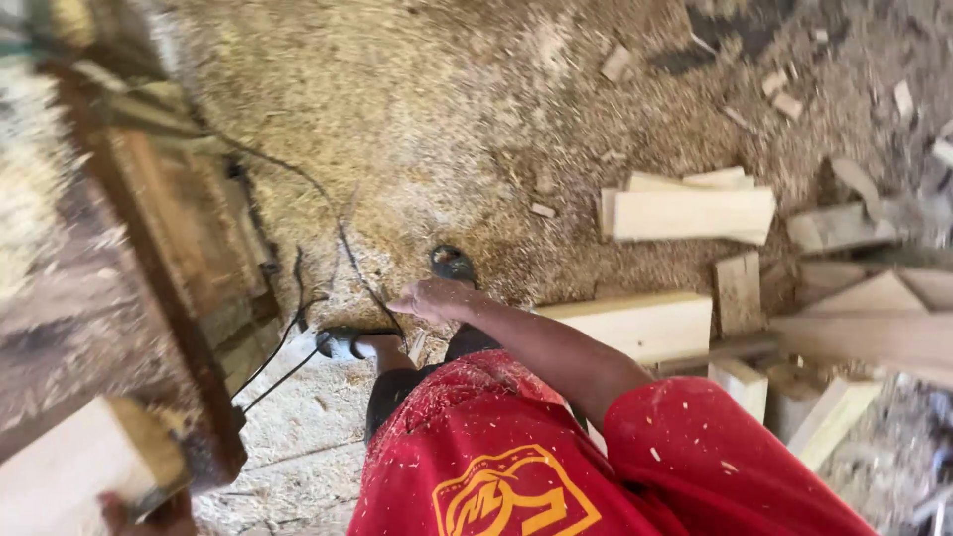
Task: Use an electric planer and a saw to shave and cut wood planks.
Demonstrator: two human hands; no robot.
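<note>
Two hands show, both the person's own. One hand [429, 298] hangs at centre frame at the end of a bare forearm that reaches out from a red sleeve; by the line of the arm it reads as the right. Its fingers are loosely curled and point toward the left of the frame; it holds nothing and touches nothing, hovering above the sawdust-covered floor [417, 119]. The other hand [149, 514] sits at the lower left corner, mostly cut off by the frame edge; its fingers close round the end of a pale wooden plank [69, 467], which runs out of the lower left corner.

That plank rests against a worn, dark wooden bench [169, 268] that slants down the left side of the frame. Thin black cables [298, 288] trail from the bench across the floor toward the person's feet. Below the free hand, one shoe [342, 342] stands on the sawdust beside the bench; a second dark shoe [452, 263] shows just above the hand.

Right of centre, cut pale timber blocks [690, 213] lie in a loose stack, with a longer pale board [645, 323] just below, partly behind the forearm. More offcuts [844, 328] crowd the right edge, overlapping one another. Small chips are scattered across the upper right. A red shirt [536, 467] flecked with sawdust fills the lower centre.
</note>
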